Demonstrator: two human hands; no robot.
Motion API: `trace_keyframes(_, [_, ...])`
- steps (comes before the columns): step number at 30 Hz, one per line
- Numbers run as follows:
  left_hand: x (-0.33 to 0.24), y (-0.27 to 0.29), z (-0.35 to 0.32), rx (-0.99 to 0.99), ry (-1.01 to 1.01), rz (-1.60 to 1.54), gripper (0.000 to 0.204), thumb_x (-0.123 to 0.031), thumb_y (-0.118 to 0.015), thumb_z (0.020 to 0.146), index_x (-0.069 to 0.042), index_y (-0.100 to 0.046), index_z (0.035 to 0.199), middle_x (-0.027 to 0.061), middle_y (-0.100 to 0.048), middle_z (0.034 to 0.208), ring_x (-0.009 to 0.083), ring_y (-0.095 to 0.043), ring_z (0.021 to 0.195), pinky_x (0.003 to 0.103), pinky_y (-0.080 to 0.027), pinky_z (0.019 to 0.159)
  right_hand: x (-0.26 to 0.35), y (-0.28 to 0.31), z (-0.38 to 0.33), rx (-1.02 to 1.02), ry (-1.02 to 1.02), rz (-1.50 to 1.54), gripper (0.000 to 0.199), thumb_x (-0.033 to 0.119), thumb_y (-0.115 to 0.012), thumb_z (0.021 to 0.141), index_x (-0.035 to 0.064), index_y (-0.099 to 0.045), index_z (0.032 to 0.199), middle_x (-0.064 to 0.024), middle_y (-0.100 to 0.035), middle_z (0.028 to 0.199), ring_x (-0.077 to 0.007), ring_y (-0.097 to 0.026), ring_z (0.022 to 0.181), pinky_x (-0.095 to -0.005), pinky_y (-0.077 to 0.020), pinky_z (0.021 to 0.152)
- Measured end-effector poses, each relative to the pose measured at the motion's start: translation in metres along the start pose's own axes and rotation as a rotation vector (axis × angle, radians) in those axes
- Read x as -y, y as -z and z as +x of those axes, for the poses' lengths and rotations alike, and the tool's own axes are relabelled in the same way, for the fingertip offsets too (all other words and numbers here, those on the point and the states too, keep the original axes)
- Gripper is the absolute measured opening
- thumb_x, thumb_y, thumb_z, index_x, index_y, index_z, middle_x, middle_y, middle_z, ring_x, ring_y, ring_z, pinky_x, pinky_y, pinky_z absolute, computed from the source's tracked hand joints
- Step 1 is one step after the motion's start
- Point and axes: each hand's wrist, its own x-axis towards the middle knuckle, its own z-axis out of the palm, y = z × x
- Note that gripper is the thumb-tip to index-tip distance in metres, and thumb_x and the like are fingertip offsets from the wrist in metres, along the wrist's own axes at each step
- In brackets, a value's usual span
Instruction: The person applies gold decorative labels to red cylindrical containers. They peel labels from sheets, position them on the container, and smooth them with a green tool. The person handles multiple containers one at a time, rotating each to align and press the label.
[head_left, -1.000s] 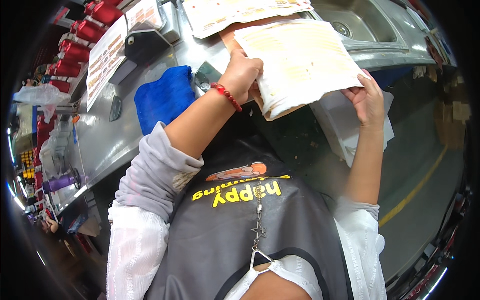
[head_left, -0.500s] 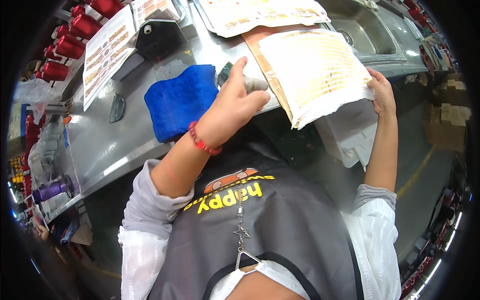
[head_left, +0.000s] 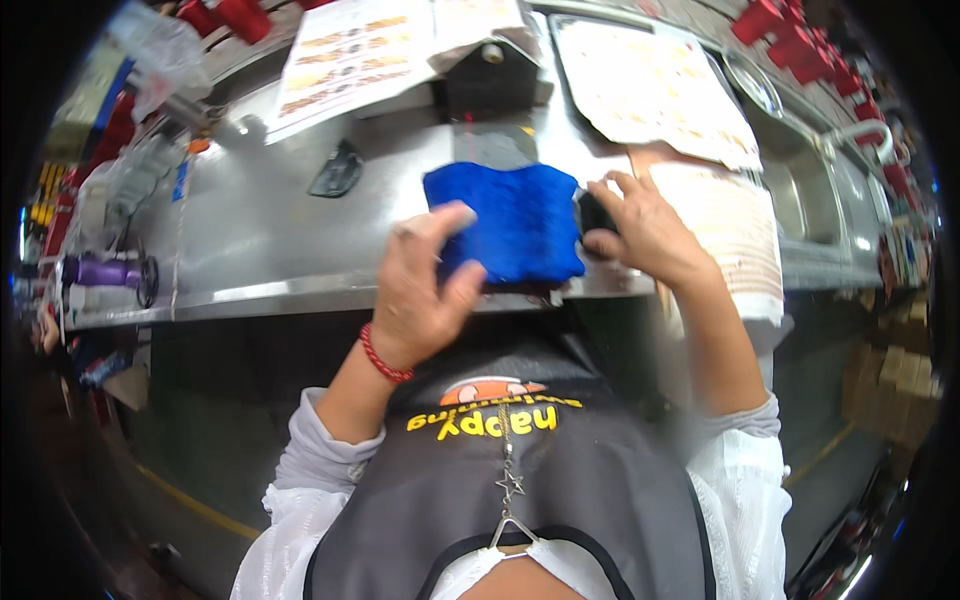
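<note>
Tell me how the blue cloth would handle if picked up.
The blue cloth would probably flop, given its wavy upper edge. Its matte, plush-looking surface suggests good grip rather than slipperiness. Lying broad and low, it seems unlikely to roll.

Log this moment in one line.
left hand: open, at left edge of blue cloth | right hand: at dark piece, grip unclear | blue cloth: on metal counter

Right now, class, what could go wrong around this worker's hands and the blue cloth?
The blue cloth lies near the front edge of the steel counter, so a tug might drag it off. The striped white sheet seems to overhang that edge; the right hand could brush it. The dark object beside that hand might get knocked away.
</note>
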Motion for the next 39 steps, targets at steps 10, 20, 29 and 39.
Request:
trace_keyframes(10, [-0.002, -0.012, 0.014, 0.437, -0.235, 0.350, 0.075, -0.042, -0.077, 0.080, -0.012, -0.054, 0.145, 0.0107, -0.064, 0.132, 0.0315, -0.051, 0.132, 0.060, -0.017, 0.121, -0.001, -0.004, 0.019, 0.013, -0.161, 0.211, 0.037, -0.003, -0.060, 0.076, -0.0040, -0.057, 0.113, -0.0248, -0.067, 0.103, -0.0433, -0.064, 0.097, -0.0460, -0.0516, 0.088])
trace_keyframes(20, [0.045, 0.049, 0.064, 0.037, 0.025, -0.265, 0.023, -0.015, -0.068, 0.093, -0.002, -0.072, 0.112, 0.0123, -0.074, 0.108, 0.0311, -0.066, 0.102, 0.039, -0.051, 0.094, -0.100, 0.093, 0.229, -0.555, 0.255, 0.268, 0.032, -0.009, -0.050, 0.087, -0.0002, -0.065, 0.113, -0.0197, -0.067, 0.117, -0.0321, -0.067, 0.108, -0.0352, -0.0521, 0.091])
trace_keyframes(29, [0.070, 0.050, 0.067, -0.117, 0.104, -0.165, 0.018, -0.004, -0.063, 0.091, -0.002, -0.073, 0.105, 0.0125, -0.073, 0.094, 0.0316, -0.067, 0.092, 0.042, -0.053, 0.089, -0.175, 0.073, 0.514, -0.544, 0.112, -0.060, 0.024, 0.023, -0.073, 0.087, 0.0021, -0.069, 0.099, -0.0241, -0.070, 0.090, -0.0413, -0.068, 0.092, -0.0477, -0.0533, 0.083])
trace_keyframes(39, [0.077, 0.056, 0.075, -0.197, 0.098, -0.173, 0.022, -0.011, -0.063, 0.096, 0.000, -0.069, 0.114, 0.0156, -0.072, 0.106, 0.0307, -0.068, 0.095, 0.036, -0.053, 0.084, -0.131, 0.129, 0.388, -0.752, 0.032, -0.033, 0.025, 0.023, -0.075, 0.091, 0.0023, -0.062, 0.085, -0.0128, -0.062, 0.078, -0.0236, -0.061, 0.070, -0.0358, -0.0512, 0.068])
